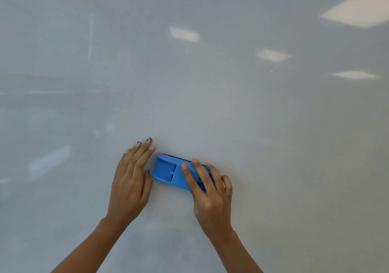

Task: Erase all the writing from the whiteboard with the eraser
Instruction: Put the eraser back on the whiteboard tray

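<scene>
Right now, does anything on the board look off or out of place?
Nothing stands out. The whiteboard shows only light reflections and faint smudges; the blue eraser sits slightly tilted under the right hand, the left hand flat beside it.

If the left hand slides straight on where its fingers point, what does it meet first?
Nothing visible: the left hand points up and slightly right across bare glossy white whiteboard. The blue plastic eraser lies to its right, off that line.
</scene>
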